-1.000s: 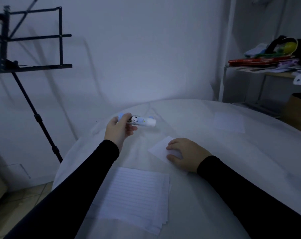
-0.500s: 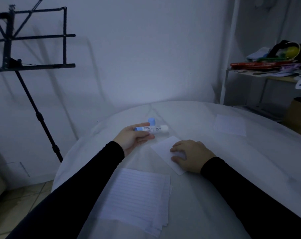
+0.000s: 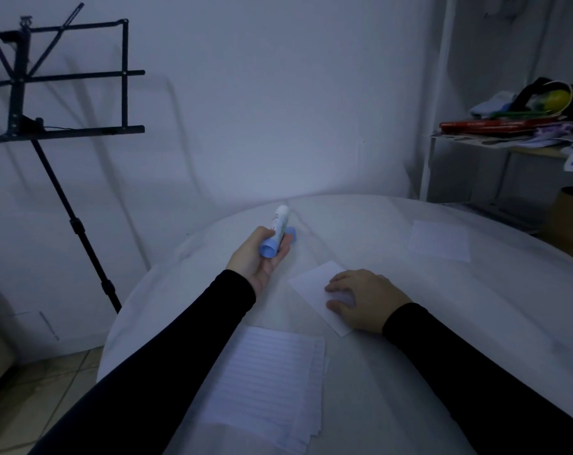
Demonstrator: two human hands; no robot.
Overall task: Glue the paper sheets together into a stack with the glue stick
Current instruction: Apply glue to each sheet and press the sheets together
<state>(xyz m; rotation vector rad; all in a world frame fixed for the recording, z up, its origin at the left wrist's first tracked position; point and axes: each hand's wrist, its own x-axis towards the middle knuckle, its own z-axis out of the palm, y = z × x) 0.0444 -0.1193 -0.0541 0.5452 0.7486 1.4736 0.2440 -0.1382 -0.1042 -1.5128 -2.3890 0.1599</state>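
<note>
My left hand (image 3: 262,257) holds the glue stick (image 3: 276,232) above the table, palm up, the stick's blue base toward me and its white end pointing away. A blue cap (image 3: 291,234) lies on the table just behind that hand. My right hand (image 3: 360,300) rests flat on a small white sheet (image 3: 314,284) lying at an angle on the round white table (image 3: 409,372). Near the front left edge is a stack of lined paper sheets (image 3: 265,382). Another single sheet (image 3: 439,239) lies at the far right.
A black music stand (image 3: 65,133) stands on the floor to the left of the table. A shelf (image 3: 508,139) with books and clutter is at the back right, with a brown box (image 3: 567,221) below it. The wall is close behind the table.
My left hand has turned the glue stick from lying sideways toward the right to pointing away from me, blue base toward me. My right hand stays on the small sheet.
</note>
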